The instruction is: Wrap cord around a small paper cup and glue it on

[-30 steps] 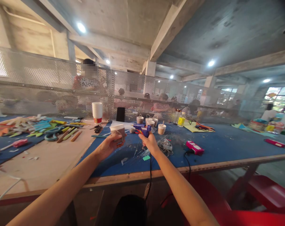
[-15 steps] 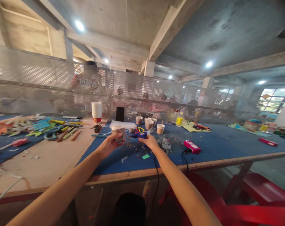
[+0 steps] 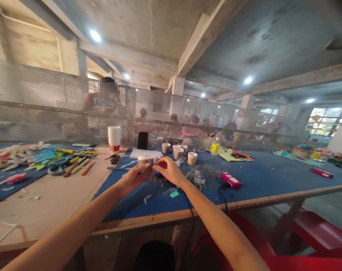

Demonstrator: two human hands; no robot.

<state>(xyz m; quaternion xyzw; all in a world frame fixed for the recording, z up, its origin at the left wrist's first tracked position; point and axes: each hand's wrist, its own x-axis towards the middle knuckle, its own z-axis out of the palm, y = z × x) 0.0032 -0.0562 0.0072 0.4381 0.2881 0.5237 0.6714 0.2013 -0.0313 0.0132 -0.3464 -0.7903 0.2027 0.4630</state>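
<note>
My left hand is wrapped round a small brown paper cup and holds it up over the blue table mat. My right hand is right beside it, fingertips pinched against the cup's right side. A bit of the blue glue gun shows just under my right hand, lying on the mat; most of it is hidden. Its black cable drops over the table's front edge.
Small cups with handles stand behind my hands, with a tall white cup stack and a black phone. A pink device lies to the right. Foam pieces and scissors litter the left. Red chairs stand at the lower right. People sit behind a mesh fence.
My right hand held the blue glue gun up beside the cup, lowered it, and now has let it go and pinches at the cup. My left hand kept the cup.
</note>
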